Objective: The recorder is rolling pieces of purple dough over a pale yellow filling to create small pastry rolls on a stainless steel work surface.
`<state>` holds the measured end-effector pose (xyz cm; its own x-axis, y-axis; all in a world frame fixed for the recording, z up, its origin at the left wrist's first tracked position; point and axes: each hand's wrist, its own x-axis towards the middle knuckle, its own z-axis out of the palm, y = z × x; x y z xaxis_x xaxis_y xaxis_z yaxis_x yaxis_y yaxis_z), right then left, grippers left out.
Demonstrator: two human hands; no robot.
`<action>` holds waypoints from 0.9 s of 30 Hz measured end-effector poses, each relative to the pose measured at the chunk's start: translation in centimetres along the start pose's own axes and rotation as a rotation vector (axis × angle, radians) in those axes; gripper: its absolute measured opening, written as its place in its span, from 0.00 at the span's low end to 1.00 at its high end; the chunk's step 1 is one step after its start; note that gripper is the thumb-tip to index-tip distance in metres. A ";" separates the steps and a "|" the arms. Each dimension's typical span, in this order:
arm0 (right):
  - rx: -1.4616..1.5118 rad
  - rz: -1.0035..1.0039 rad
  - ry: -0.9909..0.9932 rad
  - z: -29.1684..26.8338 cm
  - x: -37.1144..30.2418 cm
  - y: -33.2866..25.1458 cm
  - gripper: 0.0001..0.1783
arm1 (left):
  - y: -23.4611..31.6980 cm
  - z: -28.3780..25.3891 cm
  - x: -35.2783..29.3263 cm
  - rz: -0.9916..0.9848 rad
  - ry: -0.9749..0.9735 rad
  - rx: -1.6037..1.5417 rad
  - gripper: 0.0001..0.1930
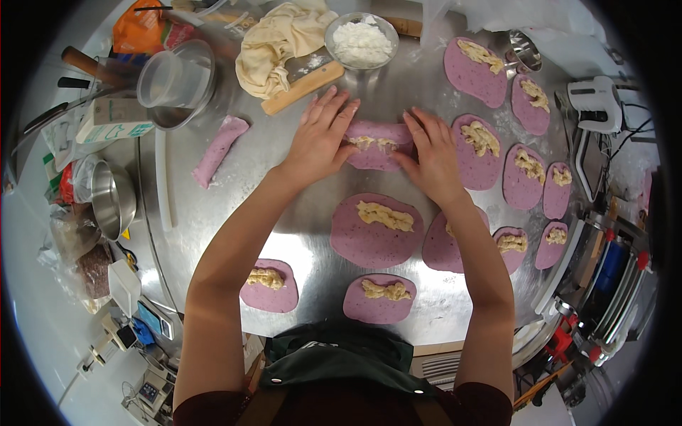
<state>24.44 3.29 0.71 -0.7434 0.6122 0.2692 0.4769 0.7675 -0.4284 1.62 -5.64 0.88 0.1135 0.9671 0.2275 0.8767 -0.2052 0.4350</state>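
Both hands work on one piece of purple dough [374,157] near the top middle of the steel table. Its far edge is curled over toward me, and pale, lumpy filling shows in the gap. My left hand [320,138] grips the left end, thumb at the near side and fingers beyond the far edge. At the other end, my right hand [432,156] holds the dough the same way. Just nearer to me lies a flat purple oval [376,231] topped with filling. A closed purple dough roll [220,151] rests apart on the left.
Several filled dough ovals [479,150] cover the right side. Beyond my hands are a bowl of flour [362,42], a wooden rolling pin [303,88] and pale cloth-like dough [277,53]. Bowls and a carton [114,121] stand left; a white hand mixer [595,103] sits right.
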 end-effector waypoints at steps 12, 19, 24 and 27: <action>-0.078 0.193 -0.048 -0.4 0.0 -1.4 0.49 | -0.3 0.3 -0.6 -0.251 -0.048 -0.053 0.50; -0.104 0.391 -0.105 -0.2 -0.4 -1.9 0.55 | 0.3 -0.1 -0.6 -0.431 -0.109 0.003 0.54; -0.190 0.404 -0.251 -1.0 0.8 -2.3 0.56 | -0.2 -1.0 0.0 -0.428 -0.132 0.077 0.53; -0.217 0.381 -0.191 -0.9 1.0 -2.2 0.55 | -0.2 -0.9 0.4 -0.375 -0.062 0.118 0.51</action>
<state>23.06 2.38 2.67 -0.5598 0.8275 -0.0444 0.8041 0.5295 -0.2704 1.07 -5.37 1.65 -0.2003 0.9796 0.0171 0.9099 0.1795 0.3739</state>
